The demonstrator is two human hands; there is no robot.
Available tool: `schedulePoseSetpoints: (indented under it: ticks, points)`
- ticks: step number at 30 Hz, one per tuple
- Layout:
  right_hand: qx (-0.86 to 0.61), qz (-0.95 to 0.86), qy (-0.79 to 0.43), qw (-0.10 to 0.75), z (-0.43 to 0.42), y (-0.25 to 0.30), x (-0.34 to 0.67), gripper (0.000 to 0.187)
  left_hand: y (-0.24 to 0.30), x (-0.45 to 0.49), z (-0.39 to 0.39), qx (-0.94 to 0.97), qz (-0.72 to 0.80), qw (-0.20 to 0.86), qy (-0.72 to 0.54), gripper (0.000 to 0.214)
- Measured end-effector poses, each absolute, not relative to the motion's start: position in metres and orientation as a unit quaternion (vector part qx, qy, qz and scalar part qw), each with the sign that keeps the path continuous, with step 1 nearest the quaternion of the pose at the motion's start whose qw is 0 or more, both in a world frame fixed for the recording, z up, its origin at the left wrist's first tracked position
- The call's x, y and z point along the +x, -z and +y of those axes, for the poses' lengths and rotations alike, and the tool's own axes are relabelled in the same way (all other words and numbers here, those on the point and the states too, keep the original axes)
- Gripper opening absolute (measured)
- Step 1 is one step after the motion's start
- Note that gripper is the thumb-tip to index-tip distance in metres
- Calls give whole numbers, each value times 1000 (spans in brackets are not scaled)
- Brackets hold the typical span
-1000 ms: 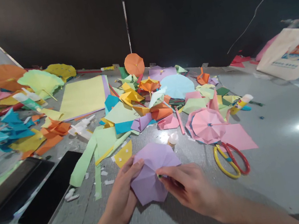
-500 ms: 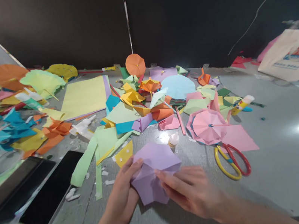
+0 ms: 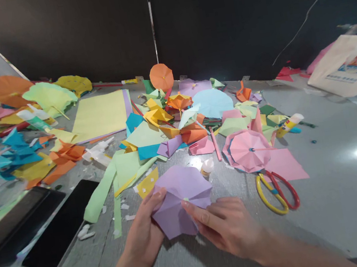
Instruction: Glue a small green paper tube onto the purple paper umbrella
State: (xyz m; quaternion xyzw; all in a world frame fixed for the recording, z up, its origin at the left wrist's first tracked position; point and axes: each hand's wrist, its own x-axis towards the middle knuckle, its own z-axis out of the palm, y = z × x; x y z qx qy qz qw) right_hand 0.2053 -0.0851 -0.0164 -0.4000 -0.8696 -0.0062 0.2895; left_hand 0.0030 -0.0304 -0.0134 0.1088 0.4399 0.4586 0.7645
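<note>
A folded purple paper canopy (image 3: 180, 221), with creases running out from its middle and a scalloped edge, is held just above the table. My left hand (image 3: 146, 219) grips its left edge, thumb on top and the other fingers underneath. My right hand (image 3: 225, 225) is closed at the paper's centre and right edge, one fingertip pressed near the middle. A small pale green bit (image 3: 185, 200) shows at that centre, beside the fingertip. The right hand's lower fingers are partly hidden.
Red-and-yellow scissors (image 3: 277, 192) and a pink paper umbrella (image 3: 249, 150) lie to the right. A small bottle (image 3: 207, 167) stands behind the purple paper. Two dark phones, one of them a black phone (image 3: 61, 228), lie left. Coloured scraps and a yellow paper stack (image 3: 99, 116) are farther back.
The purple canopy has tilted and shifted slightly left and up in my hands. The pale green bit at its centre now shows by my right fingertip.
</note>
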Motion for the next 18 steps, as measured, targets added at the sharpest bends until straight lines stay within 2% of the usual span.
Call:
schedulePoseSetpoints:
  ticks: [10, 18]
  points:
    - [-388, -876, 6, 288, -85, 15, 205, 40, 12, 3, -32, 103, 445, 761, -460, 32]
    - [-391, -879, 33, 271, -85, 17, 205, 50, 11, 4, -33, 98, 458, 752, -464, 29]
